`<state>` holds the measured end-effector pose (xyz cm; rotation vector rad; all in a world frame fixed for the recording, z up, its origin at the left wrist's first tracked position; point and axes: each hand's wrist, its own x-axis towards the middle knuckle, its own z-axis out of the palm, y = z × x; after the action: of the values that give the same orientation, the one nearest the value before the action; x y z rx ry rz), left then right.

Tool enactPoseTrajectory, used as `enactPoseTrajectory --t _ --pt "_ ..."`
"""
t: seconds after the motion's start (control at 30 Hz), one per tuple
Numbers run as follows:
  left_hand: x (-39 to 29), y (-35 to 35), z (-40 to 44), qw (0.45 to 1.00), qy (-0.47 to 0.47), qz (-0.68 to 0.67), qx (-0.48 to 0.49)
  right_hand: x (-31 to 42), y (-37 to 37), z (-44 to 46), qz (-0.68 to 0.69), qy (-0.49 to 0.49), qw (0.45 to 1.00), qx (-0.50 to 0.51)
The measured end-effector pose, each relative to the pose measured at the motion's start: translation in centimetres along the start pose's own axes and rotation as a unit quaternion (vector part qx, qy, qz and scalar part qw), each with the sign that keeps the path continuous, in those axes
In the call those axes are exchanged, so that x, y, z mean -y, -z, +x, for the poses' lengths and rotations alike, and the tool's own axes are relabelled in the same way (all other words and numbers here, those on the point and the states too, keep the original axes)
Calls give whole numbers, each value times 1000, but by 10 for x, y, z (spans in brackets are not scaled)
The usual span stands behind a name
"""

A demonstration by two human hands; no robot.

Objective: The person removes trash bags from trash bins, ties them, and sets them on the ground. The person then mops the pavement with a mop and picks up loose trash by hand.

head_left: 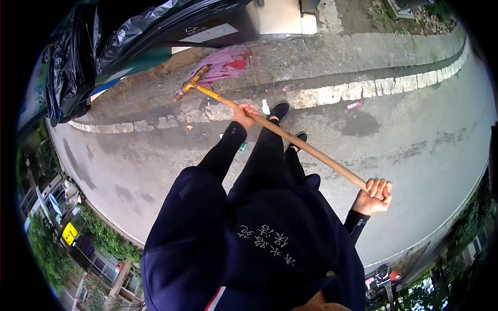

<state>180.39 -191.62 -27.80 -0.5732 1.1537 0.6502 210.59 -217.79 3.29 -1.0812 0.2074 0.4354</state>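
A mop with a long wooden handle (311,150) runs diagonally across the view. Its head of pink and purple cloth strips (223,63) lies on the stone strip at the upper left, joined to the handle by a yellow clamp (193,84). My left hand (244,115) is closed round the handle below the clamp. Near the handle's far end, my right hand (374,196) grips it with curled fingers. A crumpled white scrap (265,107) lies beside my shoe (280,110). Farther right on the road is a pink wrapper (354,105).
Bins with black plastic bags (78,62) stand at the upper left, close to the mop head. A kerb of pale stones (384,88) crosses the road's edge. Small scraps, one a yellow leaf-like piece (189,127), lie near it. Hedges and a yellow sign (69,234) are lower left.
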Motion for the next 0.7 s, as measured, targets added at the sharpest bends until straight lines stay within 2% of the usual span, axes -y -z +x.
enactPoseTrajectory --t 0.03,0.07,0.13,0.2,0.33,0.43,0.57,0.7 --pt "1 8 -7 1000 2 0 -3 -1 -8 2 -21 -1 999 -32" --pt "3 14 -19 1000 -4 -19 -25 0 4 13 17 -14 999 32" --pt "6 30 -26 997 -18 -33 -61 7 10 26 24 -19 999 27" --pt "18 38 -44 994 6 -37 -100 20 27 36 40 -36 998 39" --pt "26 44 -89 991 -1 -64 -115 22 65 44 45 -50 997 39" --pt "10 53 -103 989 -51 -56 -129 3 78 44 66 -70 995 18" --pt "-36 66 -117 989 -91 -52 -102 -31 69 44 125 -122 984 41" --pt "-90 45 -136 988 -132 -64 -48 -58 4 33 157 -153 971 101"
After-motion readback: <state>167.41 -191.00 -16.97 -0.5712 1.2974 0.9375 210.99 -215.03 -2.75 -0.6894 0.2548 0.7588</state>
